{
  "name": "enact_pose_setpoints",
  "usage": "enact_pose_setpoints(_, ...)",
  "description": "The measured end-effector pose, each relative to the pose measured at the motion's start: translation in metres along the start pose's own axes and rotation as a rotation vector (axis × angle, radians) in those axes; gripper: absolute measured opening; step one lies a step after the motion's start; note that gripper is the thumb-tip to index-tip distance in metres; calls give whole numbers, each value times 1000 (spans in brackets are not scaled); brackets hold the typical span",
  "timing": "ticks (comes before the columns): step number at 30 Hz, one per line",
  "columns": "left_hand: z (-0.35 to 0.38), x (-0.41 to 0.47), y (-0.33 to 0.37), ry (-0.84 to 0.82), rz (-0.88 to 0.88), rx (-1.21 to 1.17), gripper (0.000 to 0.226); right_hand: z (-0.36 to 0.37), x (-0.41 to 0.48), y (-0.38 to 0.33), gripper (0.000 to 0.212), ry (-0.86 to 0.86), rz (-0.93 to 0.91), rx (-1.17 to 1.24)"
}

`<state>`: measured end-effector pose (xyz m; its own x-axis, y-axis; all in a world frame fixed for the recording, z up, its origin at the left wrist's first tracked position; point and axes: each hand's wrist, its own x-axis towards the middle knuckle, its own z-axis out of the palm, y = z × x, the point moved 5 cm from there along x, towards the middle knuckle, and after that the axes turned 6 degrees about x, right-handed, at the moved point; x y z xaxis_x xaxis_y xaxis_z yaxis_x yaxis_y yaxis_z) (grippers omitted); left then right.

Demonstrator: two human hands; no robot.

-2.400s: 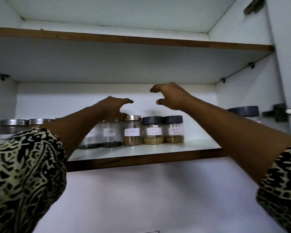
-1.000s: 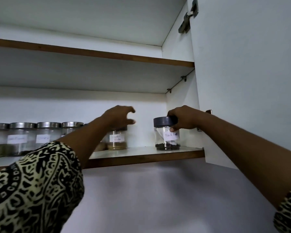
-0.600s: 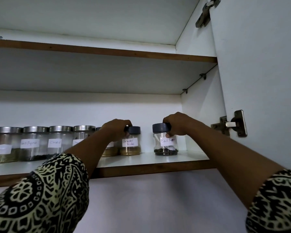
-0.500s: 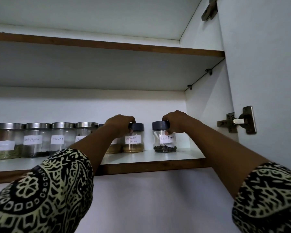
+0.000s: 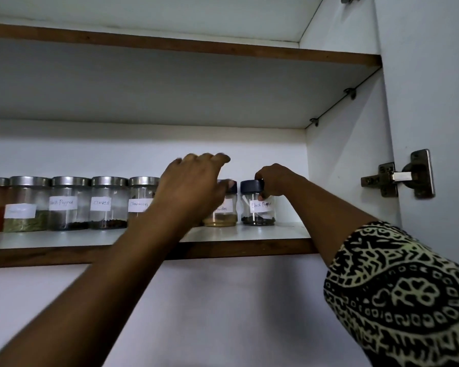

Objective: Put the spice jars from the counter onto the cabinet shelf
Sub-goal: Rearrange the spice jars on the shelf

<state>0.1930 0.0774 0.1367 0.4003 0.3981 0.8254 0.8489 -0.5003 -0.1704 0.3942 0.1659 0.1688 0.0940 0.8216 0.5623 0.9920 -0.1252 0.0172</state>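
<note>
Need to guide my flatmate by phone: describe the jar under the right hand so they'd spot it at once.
On the lower, brown-edged white cabinet shelf, follow the jar row to its right end. The last one, a clear jar with a dark blue lid, is gripped by the right hand. Unlike its dark-lidded neighbour of tan powder, it holds black peppercorns.

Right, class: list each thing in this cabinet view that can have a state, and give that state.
Cabinet door: open.
Dark-lidded Black Pepper jar: upright on the shelf, lid on.
Powder jar: upright, capped, partly hidden.
Silver-lidded jars: upright, closed, in a row.
Right hand: curled round that jar's lid.
Left hand: fingers loose, holding nothing, blurred.
</note>
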Motion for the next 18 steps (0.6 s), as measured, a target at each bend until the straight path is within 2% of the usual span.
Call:
enact_pose_setpoints(2, -6, -46, 3, 55, -20, -27, 43, 2, 2, 0, 47, -3, 2, 9)
enact_pose_setpoints(4, -5, -85, 2, 179, -31, -13, 37, 3, 3, 0, 44, 0, 0, 16)
enact_pose_setpoints(7, 17, -117, 0, 231, -61, -4, 42, 5, 4, 2, 41, 12, -6, 28)
enact_pose_setpoints(18, 60, -134, 5, 380, -38, 207, 60, 7, 4, 2, 38, 24, -12, 47)
